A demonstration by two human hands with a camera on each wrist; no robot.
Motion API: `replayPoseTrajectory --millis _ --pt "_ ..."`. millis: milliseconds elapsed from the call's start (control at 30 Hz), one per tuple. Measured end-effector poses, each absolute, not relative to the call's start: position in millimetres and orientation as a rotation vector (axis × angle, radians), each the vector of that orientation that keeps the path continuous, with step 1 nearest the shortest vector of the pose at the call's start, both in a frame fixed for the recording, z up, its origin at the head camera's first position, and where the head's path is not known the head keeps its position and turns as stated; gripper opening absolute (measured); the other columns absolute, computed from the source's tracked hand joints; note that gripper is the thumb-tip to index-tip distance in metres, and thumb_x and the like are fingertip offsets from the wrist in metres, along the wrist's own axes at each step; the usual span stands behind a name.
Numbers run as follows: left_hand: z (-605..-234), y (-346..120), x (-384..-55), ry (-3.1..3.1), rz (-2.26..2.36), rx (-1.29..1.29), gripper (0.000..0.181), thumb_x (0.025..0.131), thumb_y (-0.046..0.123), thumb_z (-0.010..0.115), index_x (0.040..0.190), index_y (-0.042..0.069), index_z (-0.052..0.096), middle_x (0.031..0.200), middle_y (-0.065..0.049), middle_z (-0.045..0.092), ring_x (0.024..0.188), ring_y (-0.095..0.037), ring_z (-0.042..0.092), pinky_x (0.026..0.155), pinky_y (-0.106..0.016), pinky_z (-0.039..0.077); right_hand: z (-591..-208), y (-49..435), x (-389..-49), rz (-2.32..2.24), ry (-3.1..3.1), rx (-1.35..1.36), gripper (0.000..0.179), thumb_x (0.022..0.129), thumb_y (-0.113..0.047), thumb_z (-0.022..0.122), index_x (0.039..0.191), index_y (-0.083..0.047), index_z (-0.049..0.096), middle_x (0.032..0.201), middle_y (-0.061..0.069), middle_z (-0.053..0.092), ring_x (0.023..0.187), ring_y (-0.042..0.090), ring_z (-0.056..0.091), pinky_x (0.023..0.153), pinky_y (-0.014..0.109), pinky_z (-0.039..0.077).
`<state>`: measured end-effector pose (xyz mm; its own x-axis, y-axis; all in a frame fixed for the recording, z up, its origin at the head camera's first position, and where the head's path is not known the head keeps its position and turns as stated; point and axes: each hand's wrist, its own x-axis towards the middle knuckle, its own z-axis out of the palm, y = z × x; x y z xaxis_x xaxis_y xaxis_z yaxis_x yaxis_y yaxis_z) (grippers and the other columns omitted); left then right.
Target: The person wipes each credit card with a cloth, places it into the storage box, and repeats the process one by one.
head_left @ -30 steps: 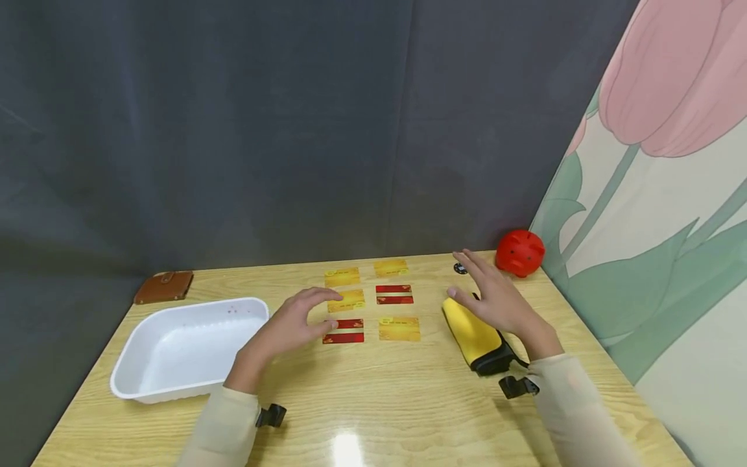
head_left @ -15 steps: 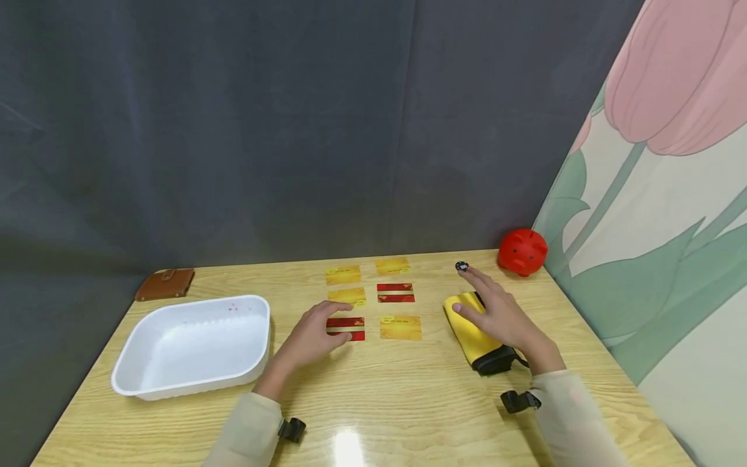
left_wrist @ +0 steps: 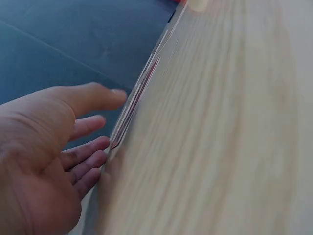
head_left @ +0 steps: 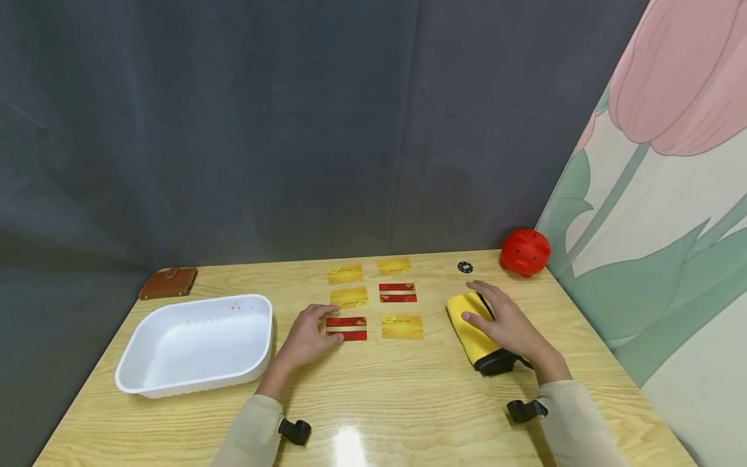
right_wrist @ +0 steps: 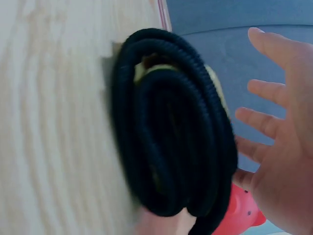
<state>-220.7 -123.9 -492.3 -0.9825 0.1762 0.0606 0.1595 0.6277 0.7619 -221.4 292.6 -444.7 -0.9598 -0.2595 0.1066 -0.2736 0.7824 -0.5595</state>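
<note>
My left hand (head_left: 307, 336) hovers at the left end of a red card (head_left: 347, 328) with a pale stripe, thumb and forefinger spread apart. In the left wrist view its fingers are relaxed and hold nothing, and the red card (left_wrist: 134, 105) lies flat beside the fingertips. A yellow card (head_left: 403, 327) is to the right. Over a rolled yellow cloth (head_left: 469, 324) with black edging hangs my right hand (head_left: 508, 322). The right wrist view shows its spread fingers beside the black-edged roll (right_wrist: 171, 122), nothing gripped.
Further yellow cards (head_left: 345, 274) and another red card (head_left: 398, 292) lie behind. A white tray (head_left: 131, 370) stands left, with a brown wallet (head_left: 169, 283) behind it. At the back right are a black chip (head_left: 465, 266) and a red piggy bank (head_left: 525, 251) near the patterned wall.
My left hand has come rightward and toward me, from beside the tray to the front red card. The right hand has drawn back from the chip, lower over the yellow cloth.
</note>
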Motion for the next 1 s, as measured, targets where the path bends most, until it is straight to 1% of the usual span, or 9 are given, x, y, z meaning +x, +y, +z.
replayPoseTrajectory --millis 100,167,333,533,633,733,867,967,1000 --pt "-497.1 -124.1 -221.5 2.825 1.307 0.273 0.056 0.087 0.020 0.083 0.139 0.014 0.064 0.145 -0.009 0.057 0.136 -0.036 0.050 0.110 -0.057 0.047 -449.9 294.2 -219.1 0.927 -2.950 0.422 0.074 0.098 -0.045 0.070 0.157 -0.011 0.040 0.164 0.023 0.036 0.149 0.050 0.032 0.117 0.074 0.028" --pt "-498.6 -124.3 -222.1 2.825 1.294 0.267 0.056 0.087 0.020 0.082 0.140 0.015 0.064 0.145 -0.009 0.056 0.137 -0.035 0.049 0.111 -0.056 0.046 -453.3 294.5 -217.9 0.935 -2.943 0.424 0.073 0.097 -0.042 0.072 0.156 -0.011 0.042 0.162 0.023 0.039 0.149 0.049 0.035 0.118 0.072 0.029" --pt "-499.3 -124.8 -223.3 2.846 1.265 0.265 0.052 0.087 0.019 0.082 0.136 0.013 0.067 0.141 -0.009 0.057 0.136 -0.035 0.049 0.111 -0.056 0.046 -462.7 294.8 -216.4 0.930 -2.923 0.461 0.069 0.094 -0.034 0.076 0.153 -0.009 0.048 0.158 0.024 0.044 0.146 0.049 0.040 0.116 0.072 0.032" --pt "-497.4 -123.8 -224.7 2.867 1.219 0.253 0.043 0.088 0.021 0.083 0.129 0.012 0.072 0.135 -0.009 0.059 0.132 -0.034 0.050 0.111 -0.054 0.046 -471.5 295.9 -216.5 0.871 -2.952 0.510 0.068 0.093 -0.034 0.076 0.152 -0.011 0.051 0.162 0.022 0.038 0.143 0.051 0.041 0.111 0.075 0.035" --pt "-496.2 -122.6 -224.8 2.862 1.207 0.249 0.042 0.087 0.021 0.083 0.127 0.012 0.072 0.132 -0.009 0.059 0.130 -0.033 0.050 0.111 -0.053 0.046 -474.2 296.1 -217.2 0.838 -2.950 0.535 0.071 0.090 -0.034 0.079 0.152 -0.011 0.052 0.163 0.022 0.037 0.140 0.050 0.044 0.109 0.072 0.039" --pt "-494.4 -121.6 -225.0 2.853 1.198 0.245 0.041 0.086 0.022 0.084 0.124 0.010 0.072 0.128 -0.008 0.059 0.127 -0.031 0.050 0.111 -0.051 0.046 -476.8 295.9 -217.5 0.818 -2.940 0.559 0.073 0.089 -0.035 0.080 0.152 -0.012 0.052 0.163 0.022 0.037 0.139 0.048 0.045 0.108 0.068 0.039" --pt "-492.2 -120.7 -225.9 2.849 1.172 0.253 0.037 0.084 0.022 0.086 0.116 0.011 0.071 0.124 -0.005 0.058 0.123 -0.029 0.051 0.106 -0.048 0.047 -479.3 296.0 -216.8 0.846 -2.931 0.547 0.072 0.089 -0.034 0.080 0.153 -0.013 0.051 0.163 0.021 0.038 0.141 0.049 0.044 0.109 0.072 0.037" --pt "-490.7 -120.0 -226.6 2.846 1.153 0.255 0.036 0.082 0.023 0.087 0.111 0.012 0.069 0.120 -0.004 0.058 0.116 -0.027 0.051 0.101 -0.045 0.048 -479.7 296.4 -216.1 0.876 -2.932 0.514 0.070 0.090 -0.032 0.079 0.152 -0.014 0.052 0.162 0.018 0.039 0.140 0.050 0.046 0.106 0.076 0.040" --pt "-490.3 -119.9 -226.8 2.845 1.149 0.261 0.037 0.081 0.022 0.087 0.111 0.011 0.067 0.118 -0.004 0.058 0.113 -0.025 0.052 0.098 -0.043 0.048 -479.7 296.4 -215.9 0.879 -2.934 0.503 0.070 0.090 -0.032 0.079 0.152 -0.015 0.053 0.162 0.018 0.039 0.139 0.050 0.047 0.104 0.075 0.042"
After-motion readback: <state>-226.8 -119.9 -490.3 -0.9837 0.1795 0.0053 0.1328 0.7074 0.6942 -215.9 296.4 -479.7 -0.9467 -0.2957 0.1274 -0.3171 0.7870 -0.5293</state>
